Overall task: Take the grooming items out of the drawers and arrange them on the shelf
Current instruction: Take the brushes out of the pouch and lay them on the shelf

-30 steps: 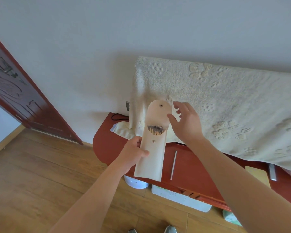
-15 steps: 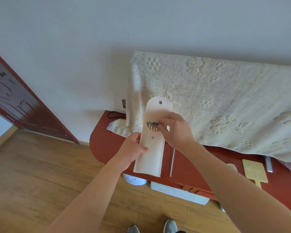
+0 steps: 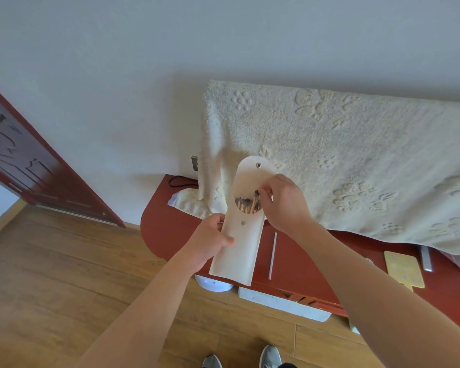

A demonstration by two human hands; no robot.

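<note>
At the centre of the frame the left hand (image 3: 213, 239) grips a cream pouch (image 3: 239, 235) by its left edge, about midway down, holding it upright above the red bench (image 3: 298, 256); its flap stands open at the top, a snap stud showing on it. The right hand (image 3: 283, 201) has its fingertips pinched at the pouch mouth on what appears to be one of the brushes (image 3: 247, 204) bunched inside, wooden handles and dark tips just visible; whether the pinch has closed fully on a handle is hard to tell.

The pouch looks soft and light, a thin flexible sleeve that would sag or fold if held only at one end; the mid-body grip seems sound. The brushes look slim, light and stiff, and likely to slide or spill if the mouth tips down; best taken by the handles rather than the bristles.

A cream towel (image 3: 356, 155) drapes behind, at upper right; a yellow card (image 3: 404, 269) lies on the bench at right.
</note>
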